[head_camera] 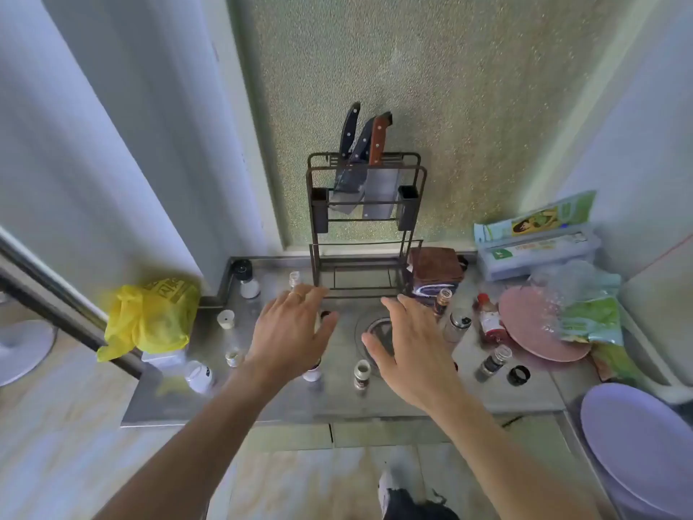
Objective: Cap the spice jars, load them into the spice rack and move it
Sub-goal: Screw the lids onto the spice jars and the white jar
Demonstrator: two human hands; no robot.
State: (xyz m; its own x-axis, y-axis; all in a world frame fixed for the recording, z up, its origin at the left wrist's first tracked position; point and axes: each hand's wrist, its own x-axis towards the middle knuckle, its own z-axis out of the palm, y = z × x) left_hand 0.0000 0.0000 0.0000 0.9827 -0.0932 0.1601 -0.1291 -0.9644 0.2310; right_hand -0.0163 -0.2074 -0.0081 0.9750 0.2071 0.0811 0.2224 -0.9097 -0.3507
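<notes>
Head view: both hands are seen stretched out over a steel counter, palms down. The left hand is spread with straight fingers and nothing is held in it; the right hand is likewise spread and empty. The spice rack stands upright at the back of the counter against the wall, its lower shelf bare, with knives lodged in its top.

The spice jars are scattered around it: an uncapped jar just below the hands, another to the right with a loose black cap beside it, a red-capped bottle, and a white cap lying well to the left. A small jar is partly hidden under the left wrist.

Several risks can be judged. An open jar could be knocked over by a wrist or forearm, since jars stand directly beneath both arms, and spice would be spilled. Caps could be mismatched, as they lie apart from their jars. When the rack is moved, the knives could be shaken loose if it is tilted.
</notes>
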